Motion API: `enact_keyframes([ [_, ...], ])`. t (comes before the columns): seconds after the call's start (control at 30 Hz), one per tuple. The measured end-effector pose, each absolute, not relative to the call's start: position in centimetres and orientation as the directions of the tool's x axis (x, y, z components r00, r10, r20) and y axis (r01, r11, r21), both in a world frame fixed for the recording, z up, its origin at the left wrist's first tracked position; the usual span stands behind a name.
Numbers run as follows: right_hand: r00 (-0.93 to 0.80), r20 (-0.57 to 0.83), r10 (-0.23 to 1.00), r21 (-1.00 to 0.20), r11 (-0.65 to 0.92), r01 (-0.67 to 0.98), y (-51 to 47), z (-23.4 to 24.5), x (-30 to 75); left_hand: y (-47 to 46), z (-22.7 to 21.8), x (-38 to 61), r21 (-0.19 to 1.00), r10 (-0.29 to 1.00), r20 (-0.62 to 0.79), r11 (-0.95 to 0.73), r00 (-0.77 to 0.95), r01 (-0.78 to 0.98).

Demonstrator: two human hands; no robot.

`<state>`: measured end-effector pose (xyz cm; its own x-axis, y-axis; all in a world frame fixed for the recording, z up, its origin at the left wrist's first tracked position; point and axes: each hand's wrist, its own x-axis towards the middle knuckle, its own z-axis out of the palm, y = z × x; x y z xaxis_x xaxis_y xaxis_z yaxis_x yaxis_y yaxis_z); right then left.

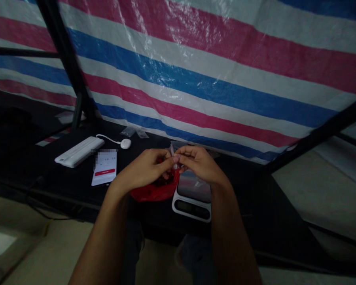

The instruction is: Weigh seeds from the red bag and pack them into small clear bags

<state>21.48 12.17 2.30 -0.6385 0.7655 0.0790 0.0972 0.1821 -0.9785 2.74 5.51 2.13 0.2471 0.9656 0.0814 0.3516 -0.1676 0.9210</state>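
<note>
My left hand (145,168) and my right hand (198,162) meet in the middle of the view, with their fingertips pinching a small transparent plastic piece (172,152). Its exact form is hard to tell, as my fingers hide most of it. Just below my hands lies a crumpled red plastic bag (157,192). A white digital kitchen scale (192,208) sits under my right hand, its top partly hidden by that hand. My hands do not appear to touch the bag or the scale.
A black table (225,190) holds a white power bank (77,151), a small round white device (125,143) on a cable, a white card with a red bar (104,168), and small transparent bags (128,131). A striped tarp (195,79) hangs behind, on black poles.
</note>
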Motion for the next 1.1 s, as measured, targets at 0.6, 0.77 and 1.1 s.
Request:
enact_keyframes([
  [0.6, -0.600, -0.027, 0.799, -0.987, 0.074, 0.143, 10.9, 0.6, 19.8, 5.0, 2.0, 1.3, 0.875, 0.950, 0.025, -0.172, 0.312, 0.452],
  [0.77, -0.627, 0.010, 0.779, -0.990, 0.098, 0.106, 11.0, 0.2, 19.9, 4.7, 2.1, 1.4, 0.915, 0.961, 0.035, -0.141, 0.273, 0.379],
  [1.1, -0.661, 0.025, 0.750, -0.975, 0.164, 0.148, 10.7, -0.1, 20.2, 4.9, 1.6, 0.8, 0.930, 0.944, 0.040, -0.155, 0.328, 0.332],
])
